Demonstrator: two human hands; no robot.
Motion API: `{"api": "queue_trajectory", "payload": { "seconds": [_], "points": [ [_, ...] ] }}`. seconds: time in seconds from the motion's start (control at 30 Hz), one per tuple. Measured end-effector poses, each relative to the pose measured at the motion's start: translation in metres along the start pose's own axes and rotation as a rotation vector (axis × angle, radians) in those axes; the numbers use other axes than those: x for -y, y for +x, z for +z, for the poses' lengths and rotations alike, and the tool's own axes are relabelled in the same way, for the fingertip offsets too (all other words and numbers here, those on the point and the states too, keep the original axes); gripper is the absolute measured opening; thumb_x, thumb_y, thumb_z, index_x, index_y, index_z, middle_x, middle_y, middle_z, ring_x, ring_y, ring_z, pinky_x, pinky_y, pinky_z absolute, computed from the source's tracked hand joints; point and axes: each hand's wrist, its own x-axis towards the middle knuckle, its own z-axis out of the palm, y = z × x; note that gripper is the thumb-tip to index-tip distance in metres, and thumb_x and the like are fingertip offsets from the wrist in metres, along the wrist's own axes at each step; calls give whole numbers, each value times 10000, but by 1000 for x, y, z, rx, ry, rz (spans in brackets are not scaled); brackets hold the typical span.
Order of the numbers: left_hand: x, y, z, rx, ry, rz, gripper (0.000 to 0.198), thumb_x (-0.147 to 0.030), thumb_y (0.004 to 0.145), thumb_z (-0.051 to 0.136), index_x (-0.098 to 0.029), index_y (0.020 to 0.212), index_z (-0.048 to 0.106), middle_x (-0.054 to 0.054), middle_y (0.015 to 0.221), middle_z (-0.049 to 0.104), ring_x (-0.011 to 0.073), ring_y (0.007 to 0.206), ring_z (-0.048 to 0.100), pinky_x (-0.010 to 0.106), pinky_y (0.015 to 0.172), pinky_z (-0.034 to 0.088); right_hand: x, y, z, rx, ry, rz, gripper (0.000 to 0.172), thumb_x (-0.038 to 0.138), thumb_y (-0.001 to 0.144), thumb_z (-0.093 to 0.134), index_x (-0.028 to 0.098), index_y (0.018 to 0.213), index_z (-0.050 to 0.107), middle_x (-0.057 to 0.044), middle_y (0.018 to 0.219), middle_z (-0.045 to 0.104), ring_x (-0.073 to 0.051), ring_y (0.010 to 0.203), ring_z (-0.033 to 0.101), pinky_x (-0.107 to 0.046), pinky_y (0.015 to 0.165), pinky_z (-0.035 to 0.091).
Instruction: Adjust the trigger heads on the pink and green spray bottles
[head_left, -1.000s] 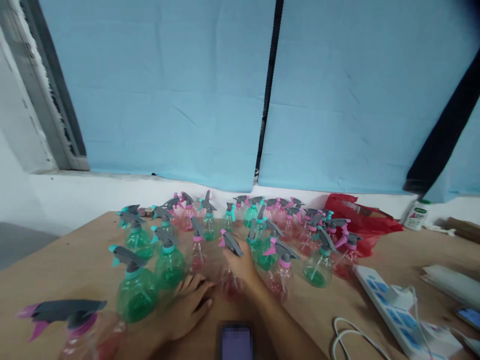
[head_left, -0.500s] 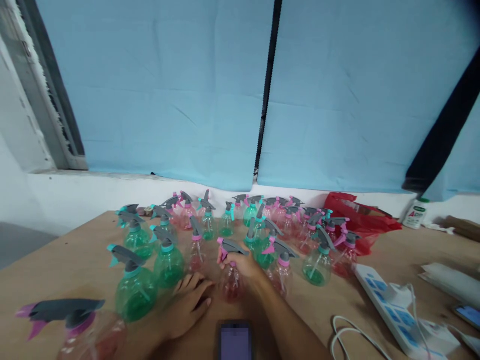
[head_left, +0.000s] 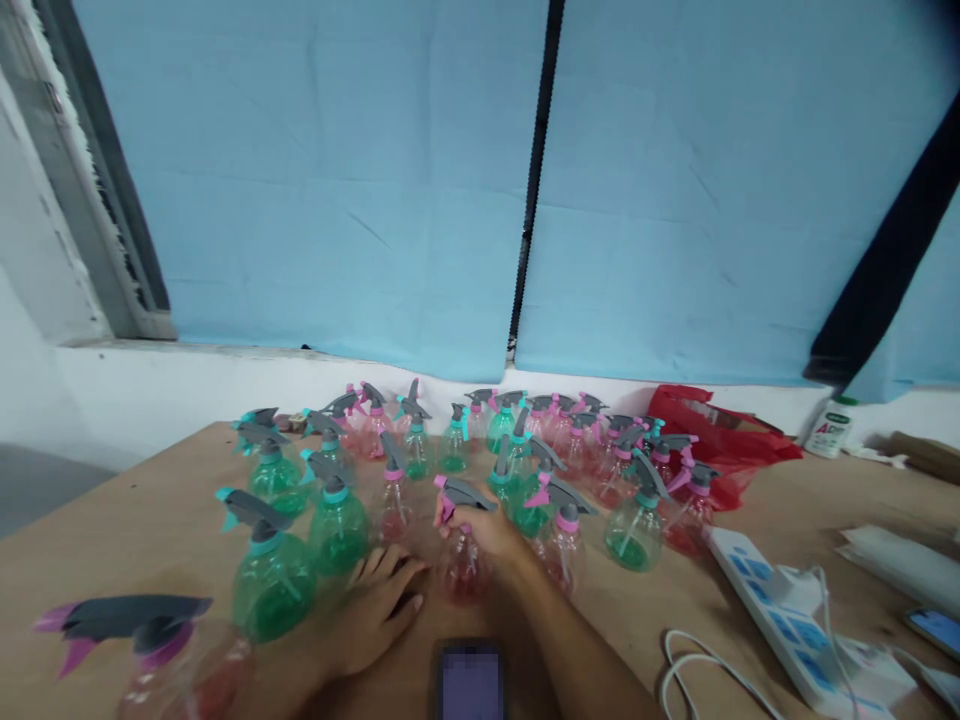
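Observation:
My right hand [head_left: 487, 530] is wrapped round the neck of a pink spray bottle [head_left: 459, 560] with a grey trigger head, which stands upright on the wooden table [head_left: 135, 540]. My left hand [head_left: 375, 605] lies flat on the table just left of that bottle, fingers spread, holding nothing. Right beside the left hand stand a green spray bottle [head_left: 270, 575] and another green bottle [head_left: 337, 520]. Several more pink and green spray bottles [head_left: 525, 450] crowd the table behind.
A pink bottle [head_left: 165, 660] with a grey head lies at the near left edge. A phone [head_left: 470, 685] sits at the near edge. A white power strip [head_left: 780, 610] with cables lies right. A red plastic bag [head_left: 720, 440] and a white bottle [head_left: 829, 430] are by the wall.
My right hand has slid down from the bottle's trigger head to its neck and drawn the pink bottle slightly nearer. The left hand has stayed flat.

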Motion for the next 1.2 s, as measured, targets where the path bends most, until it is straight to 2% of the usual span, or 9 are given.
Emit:
{"api": "queue_trajectory", "payload": {
  "seconds": [0.2,0.4,0.67,0.9,1.1,1.2],
  "points": [
    [-1,1,-1,18,10,-9,418,-508,1071,424,-324,1410,585,74,1324,578,295,1198,524,463,1036,421,-3,4,-3,42,-69,-83,246,203,665,531,228,791,740,3,847,758,-135,569,587,-260,580,469],
    [0,0,0,7,17,-5,412,-494,1066,439,-327,1414,583,73,1334,582,296,1206,534,462,1037,426,-2,1,2,-28,5,-1,130,193,630,560,207,678,681,7,664,691,-147,545,576,-242,525,443],
    [3,1,4,-12,13,-5,423,-525,1065,431,-324,1395,601,78,1338,581,297,1208,530,455,1040,432,-3,2,-1,-1,-135,-87,276,207,664,532,250,783,777,16,753,739,-153,588,602,-254,567,494],
    [-3,1,-3,14,15,-7,417,-504,1067,433,-319,1405,593,82,1325,586,297,1205,532,466,1042,433,-1,0,6,-75,-49,-7,152,223,629,550,216,641,701,2,635,681,-157,554,581,-250,541,483],
    [2,0,3,5,20,-13,438,-524,1069,423,-316,1418,586,86,1354,574,306,1225,523,479,1057,426,-2,4,3,-45,-150,-131,345,207,669,533,260,878,802,6,818,771,-163,578,609,-271,564,528],
    [2,0,2,18,26,-20,432,-521,1070,422,-322,1418,584,83,1359,574,311,1235,518,490,1058,422,-1,3,4,-31,-138,-136,340,193,656,521,265,856,786,17,801,751,-166,610,608,-275,590,520]
  ]
}}
